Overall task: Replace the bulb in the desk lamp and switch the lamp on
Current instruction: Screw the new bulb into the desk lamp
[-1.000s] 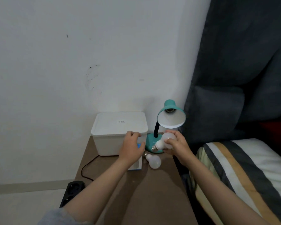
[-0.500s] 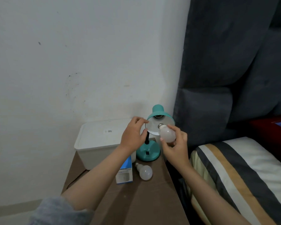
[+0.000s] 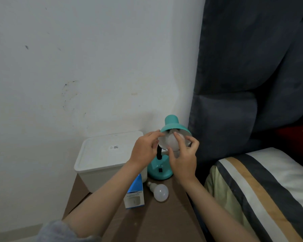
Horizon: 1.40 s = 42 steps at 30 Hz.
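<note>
Head view is showing a brown bedside table (image 3: 147, 222) against a white wall, carrying a white lidded box (image 3: 108, 158) and, just beside it, the teal desk lamp (image 3: 164, 165). Its shade (image 3: 173, 127) is tilting towards the person. The left hand (image 3: 143, 151) is touching the shade's rim with its fingertips, steadying it. The right hand (image 3: 183, 158) is curling thumb and fingers round the new bulb (image 3: 171, 142), which is sitting inside the shade; whether its cap is meeting the socket is hidden.

Doing this well probably means keeping the bulb in line with the socket, starting the thread gently so it is not crossing, and turning clockwise with light pressure while the left hand is stopping the shade from swinging.

A blue bulb carton (image 3: 135, 194) is standing near the table's middle, and a second bulb (image 3: 160, 192), likely the old one, is lying just beside it.
</note>
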### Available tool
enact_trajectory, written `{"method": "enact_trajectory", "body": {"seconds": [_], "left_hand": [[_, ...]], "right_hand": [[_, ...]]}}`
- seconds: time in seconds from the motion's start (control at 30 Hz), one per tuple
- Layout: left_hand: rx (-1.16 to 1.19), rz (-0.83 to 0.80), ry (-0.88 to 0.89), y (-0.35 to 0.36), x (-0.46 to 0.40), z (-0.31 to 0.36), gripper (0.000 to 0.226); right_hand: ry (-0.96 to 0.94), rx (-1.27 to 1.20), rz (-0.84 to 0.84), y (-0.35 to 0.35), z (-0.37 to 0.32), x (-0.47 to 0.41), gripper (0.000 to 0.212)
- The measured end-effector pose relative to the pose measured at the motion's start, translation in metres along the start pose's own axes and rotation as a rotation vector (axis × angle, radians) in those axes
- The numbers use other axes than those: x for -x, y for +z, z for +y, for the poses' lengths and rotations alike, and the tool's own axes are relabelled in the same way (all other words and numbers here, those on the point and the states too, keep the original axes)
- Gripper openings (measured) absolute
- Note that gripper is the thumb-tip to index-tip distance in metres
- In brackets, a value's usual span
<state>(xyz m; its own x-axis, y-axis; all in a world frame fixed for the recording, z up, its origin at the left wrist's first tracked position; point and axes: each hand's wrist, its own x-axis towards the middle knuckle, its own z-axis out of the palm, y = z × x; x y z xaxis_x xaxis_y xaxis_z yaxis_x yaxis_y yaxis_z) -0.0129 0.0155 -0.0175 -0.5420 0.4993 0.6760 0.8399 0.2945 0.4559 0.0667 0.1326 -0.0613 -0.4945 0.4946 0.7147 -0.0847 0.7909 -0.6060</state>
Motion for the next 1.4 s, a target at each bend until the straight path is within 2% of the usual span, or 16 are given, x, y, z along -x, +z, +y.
{"method": "enact_trajectory", "body": {"seconds": [0.27,0.47,0.73,0.9,1.07,1.23,1.4], "left_hand": [[0.034,-0.002,-0.012,0.001,-0.001,-0.005,0.036],[0.026,-0.003,-0.075,0.001,0.000,-0.001,0.032],[0.009,0.010,-0.072,0.003,0.000,0.001,0.031],[0.008,0.004,-0.052,0.003,0.002,0.002,0.030],[0.000,0.008,-0.056,0.002,0.002,0.001,0.029],[0.001,0.012,-0.069,0.004,0.003,0.001,0.030],[-0.010,0.001,-0.064,0.006,0.003,0.001,0.031]], "right_hand": [[0.043,-0.075,0.054,0.009,0.000,-0.003,0.039],[0.067,-0.143,0.118,0.018,0.000,0.005,0.044],[0.340,-0.297,0.206,0.015,-0.015,0.003,0.050],[0.367,-0.341,0.244,0.024,-0.020,0.005,0.052],[0.255,-0.293,0.220,0.029,-0.015,0.011,0.052],[0.401,-0.336,0.237,0.021,-0.020,0.006,0.051],[0.406,-0.388,0.252,0.024,-0.024,0.007,0.051]]}}
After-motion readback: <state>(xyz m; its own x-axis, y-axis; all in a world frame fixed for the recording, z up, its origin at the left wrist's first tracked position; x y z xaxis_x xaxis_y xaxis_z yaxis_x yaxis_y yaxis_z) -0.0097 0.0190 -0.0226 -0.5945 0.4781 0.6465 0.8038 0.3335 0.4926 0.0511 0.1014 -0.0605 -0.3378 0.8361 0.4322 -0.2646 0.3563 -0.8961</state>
